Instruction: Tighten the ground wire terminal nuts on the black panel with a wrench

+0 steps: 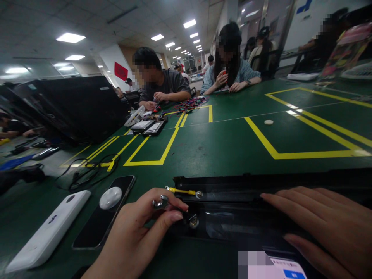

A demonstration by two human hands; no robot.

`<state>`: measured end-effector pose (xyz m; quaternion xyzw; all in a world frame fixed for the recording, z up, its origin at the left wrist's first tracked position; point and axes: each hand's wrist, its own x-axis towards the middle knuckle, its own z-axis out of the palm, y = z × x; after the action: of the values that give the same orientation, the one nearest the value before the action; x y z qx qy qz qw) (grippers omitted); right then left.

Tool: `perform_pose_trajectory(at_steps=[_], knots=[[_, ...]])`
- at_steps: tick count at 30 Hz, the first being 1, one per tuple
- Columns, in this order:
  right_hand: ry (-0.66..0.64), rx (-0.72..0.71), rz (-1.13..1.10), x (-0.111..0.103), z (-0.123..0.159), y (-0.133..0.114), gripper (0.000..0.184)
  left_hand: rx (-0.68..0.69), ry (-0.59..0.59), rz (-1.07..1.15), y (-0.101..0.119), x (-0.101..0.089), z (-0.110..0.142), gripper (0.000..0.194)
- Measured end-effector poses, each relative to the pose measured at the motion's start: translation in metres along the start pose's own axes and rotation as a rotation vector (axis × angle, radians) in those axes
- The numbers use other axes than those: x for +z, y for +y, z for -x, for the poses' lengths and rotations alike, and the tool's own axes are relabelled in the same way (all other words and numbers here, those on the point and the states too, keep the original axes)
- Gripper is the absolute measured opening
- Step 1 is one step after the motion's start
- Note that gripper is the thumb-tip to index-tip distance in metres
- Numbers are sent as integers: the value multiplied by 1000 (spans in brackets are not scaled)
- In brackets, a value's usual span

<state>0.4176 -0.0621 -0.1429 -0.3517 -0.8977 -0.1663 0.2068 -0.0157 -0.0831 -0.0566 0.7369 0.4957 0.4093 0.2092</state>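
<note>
My left hand (136, 228) is closed in a pinch of thumb and forefinger, with a silver ring (160, 202) on one finger. Between the fingertips is a small dark piece I cannot make out clearly, right beside a shiny screw (193, 222) on a black panel (232, 221). Just above, a short yellow wire (181, 191) with metal ring ends is fixed at its right end by another screw (199, 194). My right hand (325, 217) lies over the panel's right side, fingers stretched out and thumb apart, holding nothing.
To the left lie a white power bank (49, 232), a phone (95, 228) bearing a white round case (110, 198), and a black cable (78, 176). A lit screen (290, 268) shows at the bottom. Hard drives (155, 128) and two people sit across the green table (203, 149).
</note>
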Motion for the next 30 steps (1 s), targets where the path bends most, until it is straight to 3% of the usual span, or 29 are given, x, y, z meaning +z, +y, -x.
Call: perform_pose_trajectory(at_steps=[6, 13, 16, 20, 23, 27, 30], knots=[[126, 194, -267, 13, -1, -2, 71, 40, 16, -39, 8, -1, -5, 29], [136, 214, -286, 15, -1, -5, 69, 77, 49, -78, 8, -2, -6, 32], [90, 166, -203, 9, 3, -3, 70, -4, 120, -4, 3, -2, 4, 30], [-2, -14, 20, 3, 5, 1, 75, -162, 274, 148, 4, -4, 12, 25], [-48, -49, 110, 2, 4, 2, 78, -145, 204, 163, 6, -6, 10, 24], [-43, -56, 120, 4, 5, 2, 79, 0, 36, 65, 2, -7, 5, 33], [-46, -61, 128, 5, 7, 2, 81, 69, -9, 16, -2, -7, 4, 37]])
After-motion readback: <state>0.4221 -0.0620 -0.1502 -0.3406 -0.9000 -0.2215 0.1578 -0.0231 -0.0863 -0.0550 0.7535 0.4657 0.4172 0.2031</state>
